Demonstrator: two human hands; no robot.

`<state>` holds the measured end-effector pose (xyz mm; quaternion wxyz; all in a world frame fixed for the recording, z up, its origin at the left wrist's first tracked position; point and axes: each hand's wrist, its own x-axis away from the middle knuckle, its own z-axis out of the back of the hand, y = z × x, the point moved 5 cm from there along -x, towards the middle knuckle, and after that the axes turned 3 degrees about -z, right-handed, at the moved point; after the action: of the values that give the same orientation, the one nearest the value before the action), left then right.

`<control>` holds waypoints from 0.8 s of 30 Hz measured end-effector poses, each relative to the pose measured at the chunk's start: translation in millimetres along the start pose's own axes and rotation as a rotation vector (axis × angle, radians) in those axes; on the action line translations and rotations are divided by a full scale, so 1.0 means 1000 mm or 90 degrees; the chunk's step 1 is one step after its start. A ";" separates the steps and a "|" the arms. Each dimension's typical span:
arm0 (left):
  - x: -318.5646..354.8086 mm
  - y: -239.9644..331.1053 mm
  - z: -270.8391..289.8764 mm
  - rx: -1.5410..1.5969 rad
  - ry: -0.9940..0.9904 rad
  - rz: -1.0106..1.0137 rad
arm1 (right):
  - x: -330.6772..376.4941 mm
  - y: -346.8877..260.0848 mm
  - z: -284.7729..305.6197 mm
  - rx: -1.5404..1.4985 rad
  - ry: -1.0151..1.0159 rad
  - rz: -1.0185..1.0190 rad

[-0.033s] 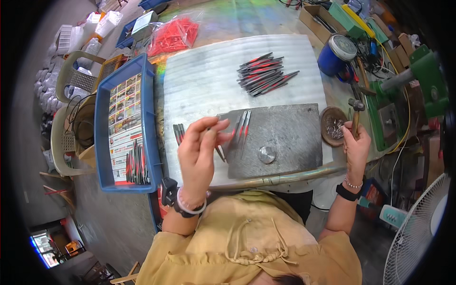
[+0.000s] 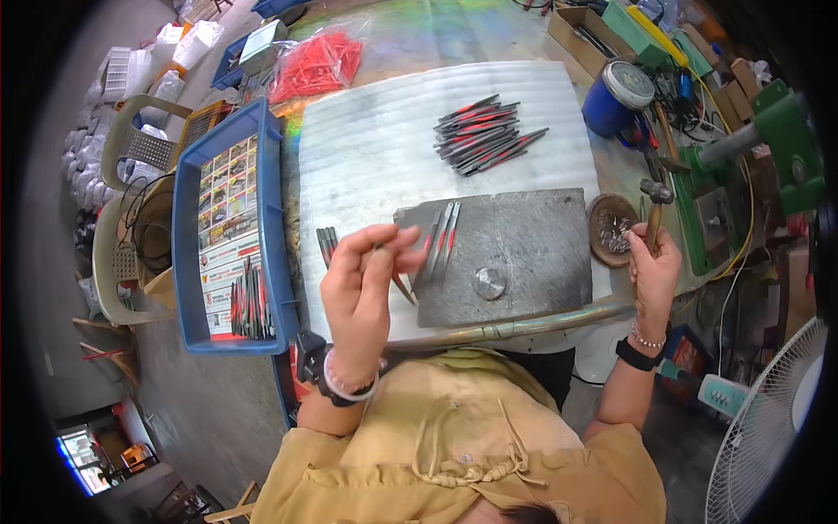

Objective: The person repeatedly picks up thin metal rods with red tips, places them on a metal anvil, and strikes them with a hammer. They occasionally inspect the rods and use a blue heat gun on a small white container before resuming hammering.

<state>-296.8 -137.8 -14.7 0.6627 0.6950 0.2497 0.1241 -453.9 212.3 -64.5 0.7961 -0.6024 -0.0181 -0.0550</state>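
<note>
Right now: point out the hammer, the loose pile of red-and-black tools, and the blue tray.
hammer (image 2: 655,210), head view, on the wooden handle above the right hand.
pile of red-and-black tools (image 2: 484,131), head view, middle of the heap.
blue tray (image 2: 185,253), head view, left wall.

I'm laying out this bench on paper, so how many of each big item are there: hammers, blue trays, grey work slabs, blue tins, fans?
Hammer, in the right hand: 1
Blue tray: 1
Grey slab: 1
Blue tin: 1
Fan: 1
Total: 5
</note>
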 end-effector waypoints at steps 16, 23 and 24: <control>0.059 -0.023 -0.028 -0.183 -0.254 -0.126 | 0.082 -0.045 -0.058 -0.204 -0.183 -0.054; 0.014 -0.031 0.004 -0.330 -0.076 -0.017 | 0.094 -0.044 -0.069 -0.183 -0.229 -0.080; 0.010 -0.034 0.004 -0.354 -0.087 -0.032 | 0.095 -0.041 -0.071 -0.186 -0.231 -0.107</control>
<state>-292.8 -136.2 -49.8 0.8461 0.4870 0.1778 0.1240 -366.3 127.1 -35.2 0.6769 -0.7076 -0.2023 -0.0138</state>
